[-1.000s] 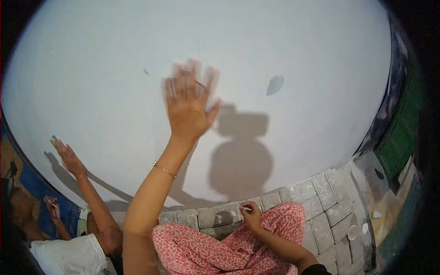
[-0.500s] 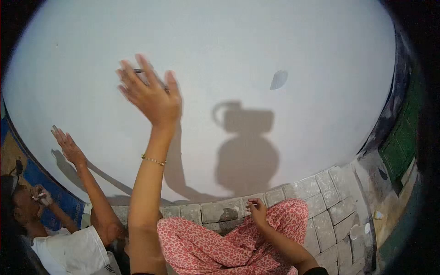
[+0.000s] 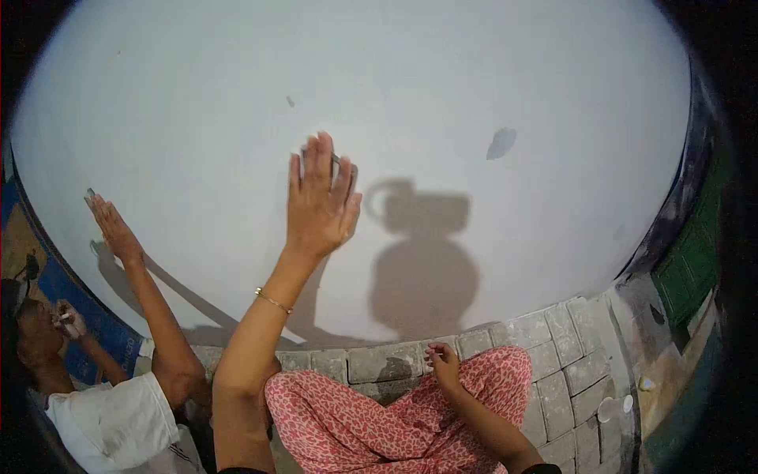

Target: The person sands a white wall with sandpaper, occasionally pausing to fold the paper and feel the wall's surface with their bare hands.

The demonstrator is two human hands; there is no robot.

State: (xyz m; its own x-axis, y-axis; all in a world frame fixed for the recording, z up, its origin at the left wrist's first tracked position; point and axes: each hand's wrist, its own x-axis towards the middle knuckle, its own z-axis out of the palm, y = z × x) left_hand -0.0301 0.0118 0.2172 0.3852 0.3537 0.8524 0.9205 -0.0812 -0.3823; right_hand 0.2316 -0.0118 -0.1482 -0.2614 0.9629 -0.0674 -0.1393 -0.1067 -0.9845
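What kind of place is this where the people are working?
Probably an outdoor spot beside a building, at a plain white wall under work. The ground is grey paving blocks, and a green shuttered door stands at the right. The left hand presses something thin against the wall.

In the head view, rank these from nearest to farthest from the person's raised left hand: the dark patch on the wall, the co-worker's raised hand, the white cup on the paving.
From the left hand:
1. Dark patch, right, on the wall.
2. Co-worker's raised hand, left; close to the patch's distance, slightly farther.
3. White cup, lower right, on the paving.
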